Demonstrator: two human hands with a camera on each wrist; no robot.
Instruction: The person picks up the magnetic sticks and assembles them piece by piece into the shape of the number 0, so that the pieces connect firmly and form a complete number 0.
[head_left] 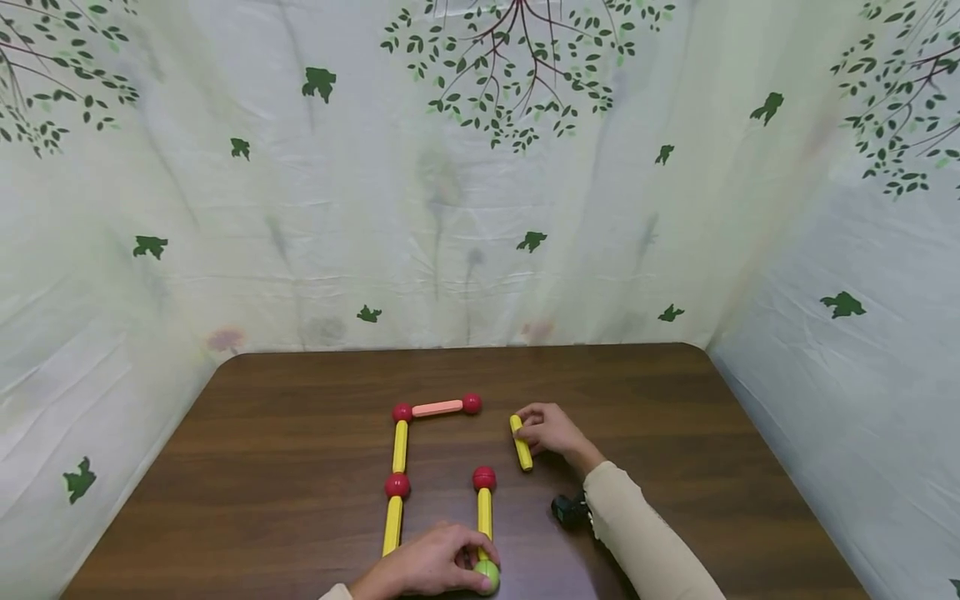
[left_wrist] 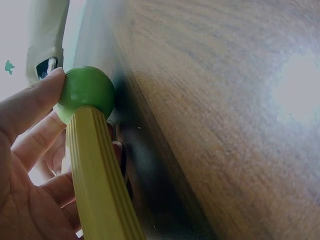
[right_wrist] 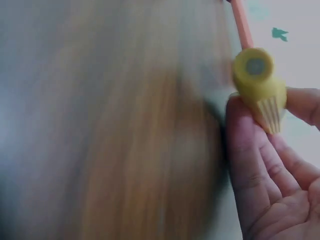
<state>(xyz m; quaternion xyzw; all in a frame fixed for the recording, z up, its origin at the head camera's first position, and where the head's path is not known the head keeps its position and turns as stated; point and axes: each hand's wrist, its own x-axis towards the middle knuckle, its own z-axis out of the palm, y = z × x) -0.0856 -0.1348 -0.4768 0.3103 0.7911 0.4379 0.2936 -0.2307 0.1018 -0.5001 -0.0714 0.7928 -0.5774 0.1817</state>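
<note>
In the head view my left hand (head_left: 438, 558) pinches a green ball (head_left: 487, 577) near the table's front edge. A yellow stick (head_left: 484, 512) joins that ball to a red ball (head_left: 484, 477) farther back. The left wrist view shows a thumb or finger against the green ball (left_wrist: 86, 92), and a ridged yellow stick (left_wrist: 100, 170) runs from it toward the camera. My right hand (head_left: 553, 432) pinches a separate yellow stick (head_left: 521, 443) between thumb and fingers. Its end, a grey disc set in it, faces the right wrist camera, where the stick (right_wrist: 260, 90) looks foreshortened.
Left of centre, a pink stick (head_left: 437, 408) links a back-left red ball (head_left: 402, 413) to another red ball (head_left: 472, 403). Yellow sticks (head_left: 400, 447) and a red ball (head_left: 397, 485) continue forward; my left hand hides their near end. Patterned cloth (head_left: 450, 208) hangs behind the wooden table (head_left: 285, 467).
</note>
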